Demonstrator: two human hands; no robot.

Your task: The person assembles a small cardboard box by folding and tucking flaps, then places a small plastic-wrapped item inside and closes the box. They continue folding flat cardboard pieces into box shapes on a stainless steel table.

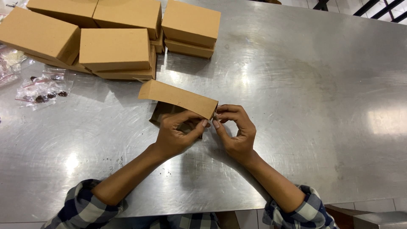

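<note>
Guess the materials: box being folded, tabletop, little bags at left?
Box in hand: looks like plain brown kraft cardboard, matte, with crisp fold edges, same as the closed boxes. Table: likely stainless steel, brushed, with swirl scratches and bright glare. Small bags: clear thin plastic, glossy and crinkled; dark contents unclear. The left hand and right hand pinch the box's end.

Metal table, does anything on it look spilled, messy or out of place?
Slightly. Small dark crumbs lie scattered on the metal table near the left forearm, and clear plastic bags sit loosely at the left edge. The closed brown boxes look neatly stacked.
</note>
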